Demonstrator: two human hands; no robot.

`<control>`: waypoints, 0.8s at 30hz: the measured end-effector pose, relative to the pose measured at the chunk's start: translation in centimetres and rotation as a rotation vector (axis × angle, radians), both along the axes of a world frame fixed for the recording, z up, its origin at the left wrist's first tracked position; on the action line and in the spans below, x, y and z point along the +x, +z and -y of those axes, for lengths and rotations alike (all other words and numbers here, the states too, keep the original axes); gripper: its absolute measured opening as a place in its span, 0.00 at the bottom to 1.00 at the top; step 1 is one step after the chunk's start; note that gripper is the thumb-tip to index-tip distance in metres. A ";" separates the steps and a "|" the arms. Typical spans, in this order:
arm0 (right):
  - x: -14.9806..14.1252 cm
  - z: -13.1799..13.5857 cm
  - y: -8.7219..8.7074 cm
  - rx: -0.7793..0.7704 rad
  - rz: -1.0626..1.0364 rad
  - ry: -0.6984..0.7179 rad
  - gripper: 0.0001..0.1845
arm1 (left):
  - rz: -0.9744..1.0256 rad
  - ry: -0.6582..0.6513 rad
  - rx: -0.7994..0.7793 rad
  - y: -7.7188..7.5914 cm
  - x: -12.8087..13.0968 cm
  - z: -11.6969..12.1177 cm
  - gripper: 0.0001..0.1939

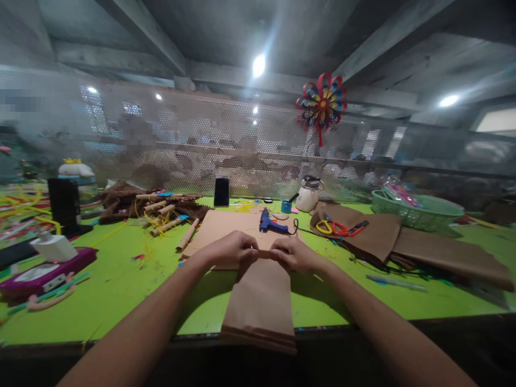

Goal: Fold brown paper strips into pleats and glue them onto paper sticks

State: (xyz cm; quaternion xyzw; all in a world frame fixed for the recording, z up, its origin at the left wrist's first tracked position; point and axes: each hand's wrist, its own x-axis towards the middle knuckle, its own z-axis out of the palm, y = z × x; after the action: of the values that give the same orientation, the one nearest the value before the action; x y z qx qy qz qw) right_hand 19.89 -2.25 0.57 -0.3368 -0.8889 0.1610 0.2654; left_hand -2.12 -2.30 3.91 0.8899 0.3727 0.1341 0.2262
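A strip of brown kraft paper (pixel 262 295), several layers thick at its near end, hangs over the table's front edge. My left hand (pixel 237 246) pinches the far end of this paper at its left corner. At the right corner, my right hand (pixel 292 252) pinches the same end, which looks folded or rolled into a narrow band between the fingers. Beneath both hands lies a tan board (pixel 217 228). Just beyond my right hand, a blue hot glue gun (pixel 271 222) rests on the board with its cord running right.
Rolled paper tubes (pixel 163 215) with yellow ties lie at left, near a purple power strip (pixel 52 274). At right are scissors (pixel 342 228), brown paper sheets (pixel 447 250), a pen (pixel 397 283) and a green basket (pixel 419 212). A phone (pixel 221 192) and a jug (pixel 309 194) stand behind.
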 end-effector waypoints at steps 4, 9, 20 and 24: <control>0.2 0.0 0.1 -0.113 -0.056 -0.005 0.16 | 0.013 0.003 -0.124 0.2 -0.8 -0.4 0.15; 0.9 0.1 0.7 -0.493 -0.401 0.079 0.22 | 0.199 -0.055 -0.215 0.3 -1.3 -0.6 0.17; 0.5 2.9 2.5 -0.630 -0.565 0.343 0.17 | 0.522 -0.259 -0.722 -0.7 1.2 1.3 0.15; 0.0 3.2 2.8 -0.553 -0.594 0.404 0.11 | 0.469 -0.317 -0.775 -1.4 1.6 1.1 0.15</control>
State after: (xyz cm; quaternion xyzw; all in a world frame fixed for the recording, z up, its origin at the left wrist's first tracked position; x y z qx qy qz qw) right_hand 19.94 -5.47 3.33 -0.1540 -0.7456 0.5308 0.3723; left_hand -0.54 -3.45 2.54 0.7316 0.1939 0.1464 0.6370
